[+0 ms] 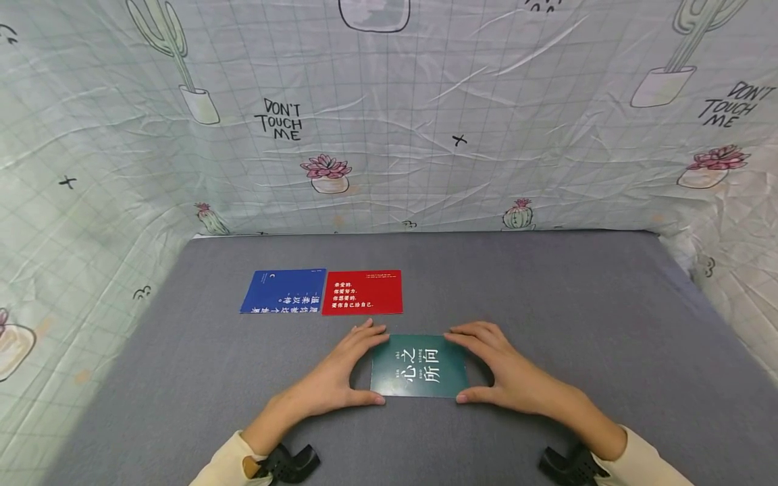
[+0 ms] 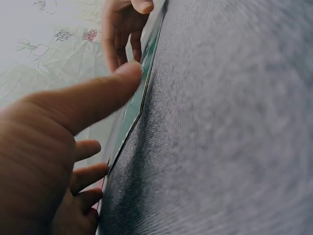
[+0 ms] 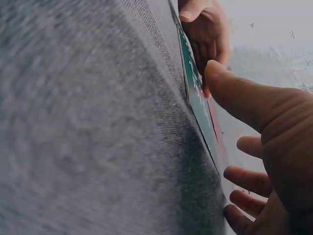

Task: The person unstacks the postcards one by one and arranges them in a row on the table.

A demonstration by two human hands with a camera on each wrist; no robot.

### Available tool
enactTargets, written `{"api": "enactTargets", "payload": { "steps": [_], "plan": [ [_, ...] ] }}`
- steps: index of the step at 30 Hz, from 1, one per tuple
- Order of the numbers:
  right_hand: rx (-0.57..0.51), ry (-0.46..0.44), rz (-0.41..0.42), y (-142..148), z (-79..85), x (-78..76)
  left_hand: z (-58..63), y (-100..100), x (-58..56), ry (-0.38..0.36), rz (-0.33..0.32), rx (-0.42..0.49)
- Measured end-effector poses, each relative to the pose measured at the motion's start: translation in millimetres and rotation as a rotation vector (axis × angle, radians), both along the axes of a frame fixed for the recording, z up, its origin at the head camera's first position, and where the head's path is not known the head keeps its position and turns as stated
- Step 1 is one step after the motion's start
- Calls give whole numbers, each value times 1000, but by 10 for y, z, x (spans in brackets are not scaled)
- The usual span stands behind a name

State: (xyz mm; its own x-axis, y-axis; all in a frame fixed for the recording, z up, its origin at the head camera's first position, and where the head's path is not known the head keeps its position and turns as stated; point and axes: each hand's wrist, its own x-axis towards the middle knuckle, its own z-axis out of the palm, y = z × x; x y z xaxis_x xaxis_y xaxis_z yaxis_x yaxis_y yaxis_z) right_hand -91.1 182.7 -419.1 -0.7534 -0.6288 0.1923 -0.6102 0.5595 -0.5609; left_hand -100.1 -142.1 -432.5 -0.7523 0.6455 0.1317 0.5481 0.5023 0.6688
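Note:
A dark green card with white Chinese characters lies on the grey cloth, its lettering turned sideways. At its left end is my left hand, fingertips at the upper corner and thumb by the lower one. My right hand mirrors this at the right end. Both hands have thumb and fingers spread wide apart. In the left wrist view, the left thumb overlaps the card's green face. The right wrist view has the right thumb beside the card, the left hand beyond.
Behind the green card, a blue card and a red card lie side by side on the grey tabletop. A pale patterned curtain with cactus drawings encloses the back and sides. Black wrist devices sit under both wrists.

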Motion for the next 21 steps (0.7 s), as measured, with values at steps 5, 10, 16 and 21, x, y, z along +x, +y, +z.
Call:
{"api": "enactTargets", "payload": {
  "steps": [5,10,16,21],
  "plan": [
    [-1,15,-9,4,-35,5,-30,-2,-4,35,-2,8],
    [11,27,-31,-6,-71,8,-43,7,-4,49,9,2],
    [5,18,-38,-11,-95,6,-49,10,2,54,16,-9],
    [-9,5,-35,-16,-111,-1,-30,9,8,34,25,-26]
  ]
}}
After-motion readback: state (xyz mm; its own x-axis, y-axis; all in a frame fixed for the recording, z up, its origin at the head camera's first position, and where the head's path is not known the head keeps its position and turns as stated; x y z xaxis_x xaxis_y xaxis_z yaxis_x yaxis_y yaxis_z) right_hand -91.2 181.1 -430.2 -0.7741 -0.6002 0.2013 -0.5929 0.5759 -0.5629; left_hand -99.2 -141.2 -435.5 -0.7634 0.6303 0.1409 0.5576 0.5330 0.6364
